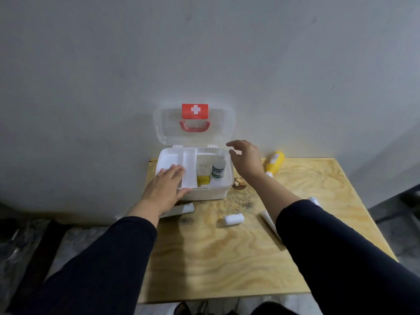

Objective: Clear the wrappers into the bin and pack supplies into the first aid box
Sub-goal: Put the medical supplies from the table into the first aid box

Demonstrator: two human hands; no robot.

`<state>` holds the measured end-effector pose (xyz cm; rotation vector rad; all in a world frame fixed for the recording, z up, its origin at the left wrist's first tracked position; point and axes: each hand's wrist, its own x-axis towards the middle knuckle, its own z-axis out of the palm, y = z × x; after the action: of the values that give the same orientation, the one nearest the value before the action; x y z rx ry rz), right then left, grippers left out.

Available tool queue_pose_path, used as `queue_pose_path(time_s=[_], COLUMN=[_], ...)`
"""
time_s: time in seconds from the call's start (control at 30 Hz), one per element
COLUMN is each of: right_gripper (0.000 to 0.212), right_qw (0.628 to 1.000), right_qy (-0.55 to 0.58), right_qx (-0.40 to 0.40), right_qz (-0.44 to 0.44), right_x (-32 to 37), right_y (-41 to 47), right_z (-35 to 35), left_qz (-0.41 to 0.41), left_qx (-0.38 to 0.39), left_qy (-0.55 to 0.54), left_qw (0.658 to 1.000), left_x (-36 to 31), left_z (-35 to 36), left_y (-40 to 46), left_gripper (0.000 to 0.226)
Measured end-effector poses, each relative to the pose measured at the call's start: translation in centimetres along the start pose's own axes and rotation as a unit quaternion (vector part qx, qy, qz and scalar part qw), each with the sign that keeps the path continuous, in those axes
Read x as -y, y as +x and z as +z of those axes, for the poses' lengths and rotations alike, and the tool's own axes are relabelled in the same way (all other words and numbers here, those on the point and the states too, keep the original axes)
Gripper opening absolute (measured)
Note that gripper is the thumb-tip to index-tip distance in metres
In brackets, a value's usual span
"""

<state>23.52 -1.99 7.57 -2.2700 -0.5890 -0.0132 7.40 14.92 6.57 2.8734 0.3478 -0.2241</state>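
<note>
The white first aid box [211,193] stands open at the back of the table, its clear lid [163,123] with a red cross leaning on the wall. Inside it, a white tray [189,171] fills the left half, and a clear bottle with a green label [217,168] and a small yellow item [203,179] lie in the right half. My left hand [167,187] rests flat on the box's front-left rim and tray. My right hand [246,159] hovers open just right of the box, holding nothing.
A yellow bottle [274,164] lies by the wall at the right. On the wooden table [216,258] lie a white roll [233,219], a white tube [268,220] partly under my right arm, a white flat item [181,209] before the box, and a small white item [314,200].
</note>
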Motion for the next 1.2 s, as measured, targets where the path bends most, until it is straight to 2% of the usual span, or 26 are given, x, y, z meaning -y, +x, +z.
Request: queue_pose_path(time_s=[0.33,0.5,0.7,0.83,1.03,1.13,1.2], right_gripper=[0.034,0.037,0.045,0.044,0.041,0.038,0.036], right_qw=[0.991,0.986,0.959,0.93,0.886,0.863,0.86], right_qy=[-0.107,-0.148,-0.234,-0.28,-0.301,-0.322,-0.318], right_qx=[0.005,0.045,0.161,0.212,0.263,0.276,0.276], right_qz=[0.079,0.057,-0.016,-0.112,-0.233,-0.276,-0.288], right_x=[-7.8,-10.4,-12.9,-13.7,-15.7,-16.5,-17.0], right_y=[-2.4,-2.6,-0.8,1.3,3.2,3.7,3.9], right_z=[-4.1,-5.7,-7.1,-7.9,-7.5,-7.1,-7.0], left_qz=[-0.011,-0.05,-0.048,-0.031,-0.03,-0.038,-0.048], left_qx=[0.002,-0.01,-0.09,-0.108,-0.049,0.005,0.03], left_qy=[0.013,0.033,0.002,-0.015,-0.021,-0.017,-0.012], left_qw=[1.0,0.998,0.995,0.994,0.998,0.999,0.998], left_x=[-0.5,-1.2,-6.2,-11.5,-18.5,-20.5,-21.1], left_z=[0.2,-0.8,-2.7,-3.5,-1.5,0.0,0.7], left_y=[-0.1,0.8,3.5,6.4,9.3,10.2,10.7], left_gripper=[0.069,0.063,0.043,0.037,0.038,0.041,0.043])
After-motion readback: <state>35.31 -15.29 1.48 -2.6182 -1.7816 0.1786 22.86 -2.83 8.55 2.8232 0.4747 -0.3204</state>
